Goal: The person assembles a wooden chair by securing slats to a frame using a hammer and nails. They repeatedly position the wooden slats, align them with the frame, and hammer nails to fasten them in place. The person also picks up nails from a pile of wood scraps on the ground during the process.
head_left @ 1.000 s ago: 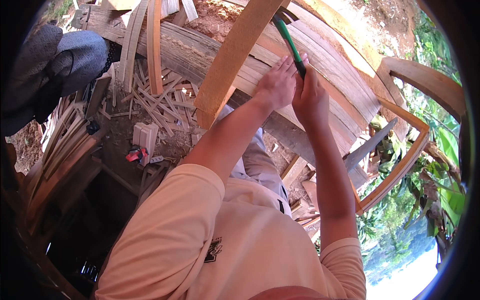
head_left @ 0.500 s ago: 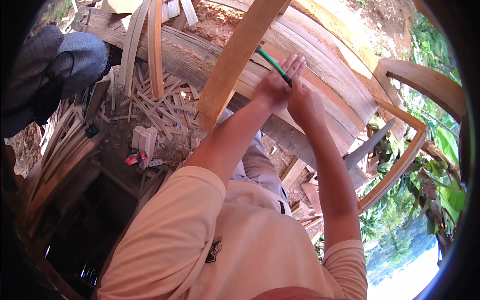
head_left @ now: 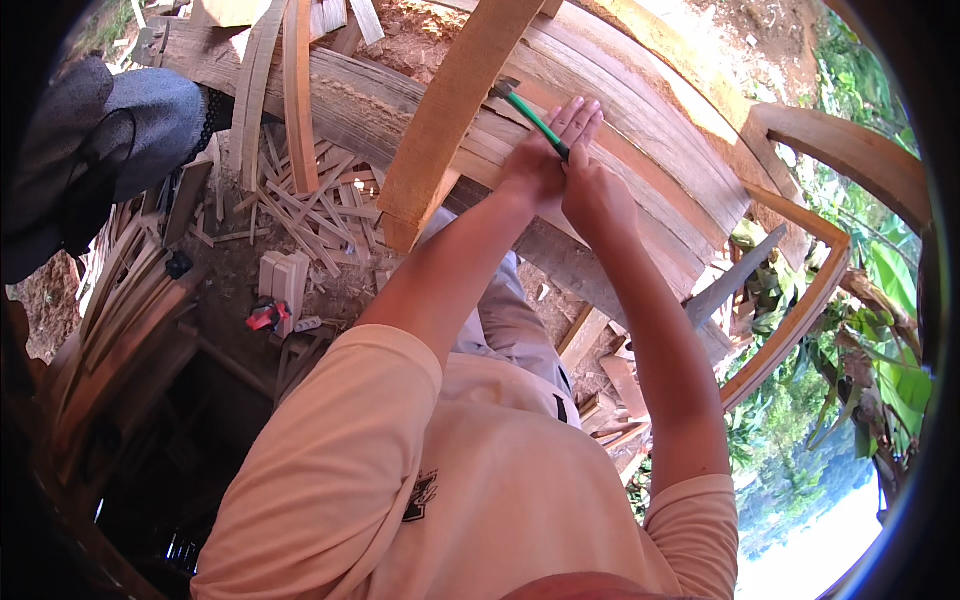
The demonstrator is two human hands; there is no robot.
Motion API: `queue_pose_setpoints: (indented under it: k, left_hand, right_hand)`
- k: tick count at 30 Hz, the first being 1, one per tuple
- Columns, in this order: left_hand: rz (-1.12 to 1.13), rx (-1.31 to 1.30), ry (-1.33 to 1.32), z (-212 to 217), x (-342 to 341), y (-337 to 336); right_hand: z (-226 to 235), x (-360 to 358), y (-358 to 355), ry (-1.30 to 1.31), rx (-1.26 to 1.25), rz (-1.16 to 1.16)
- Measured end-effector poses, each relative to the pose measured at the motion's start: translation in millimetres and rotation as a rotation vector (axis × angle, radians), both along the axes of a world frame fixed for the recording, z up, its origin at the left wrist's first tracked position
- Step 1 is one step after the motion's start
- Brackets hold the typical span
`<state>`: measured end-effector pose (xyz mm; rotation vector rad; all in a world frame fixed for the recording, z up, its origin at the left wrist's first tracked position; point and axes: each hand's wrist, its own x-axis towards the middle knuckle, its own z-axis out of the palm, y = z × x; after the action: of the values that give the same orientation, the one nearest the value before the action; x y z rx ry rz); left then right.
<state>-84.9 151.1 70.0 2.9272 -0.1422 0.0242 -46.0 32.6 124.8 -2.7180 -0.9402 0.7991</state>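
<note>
My right hand (head_left: 598,195) is closed around the black grip of a green-handled hammer (head_left: 534,122). The hammer's dark head rests on or just above the slatted wooden panel (head_left: 640,120), close to an upright board (head_left: 450,120); contact cannot be made out. My left hand (head_left: 545,160) lies with fingers stretched out together on the slats, right beside the hammer's grip and partly under it. Several planks of light and reddish wood, set edge to edge, make up the panel. Anything beneath my left palm is hidden.
A long rough beam (head_left: 350,100) runs behind the board. Wood offcuts (head_left: 310,210) litter the ground at left, with a small red tool (head_left: 267,315) among them. Dark cloth (head_left: 150,120) hangs at far left. Curved wooden frame pieces (head_left: 800,320) stick out at right.
The whole scene has shifted slightly left in view. Both hands keep nearly the same pose, and the hammer stays in my right hand with its head near the upright board.
</note>
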Motion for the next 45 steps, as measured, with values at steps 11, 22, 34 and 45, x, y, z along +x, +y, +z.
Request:
queue_pose_setpoints:
  k: [11, 22, 34, 45]
  left_hand:
    - [0.015, -0.018, 0.009, -3.1, -1.7, 2.1]
    - [0.097, -0.293, -0.038, -3.5, -5.5, -3.9]
    - [0.04, -0.134, -0.049, -10.7, -2.0, -6.4]
    - [0.064, -0.122, 0.02, -5.9, -2.1, -2.2]
  right_hand:
    - [26.4, 8.8, 10.0, -0.115, 0.074, 0.095]
    - [19.7, 17.5, 1.3, -0.047, 0.207, -0.009]
    - [7.8, 22.1, -2.7, -0.038, 0.0, 0.098]
    - [20.5, 23.1, -2.8, -0.008, 0.013, 0.158]
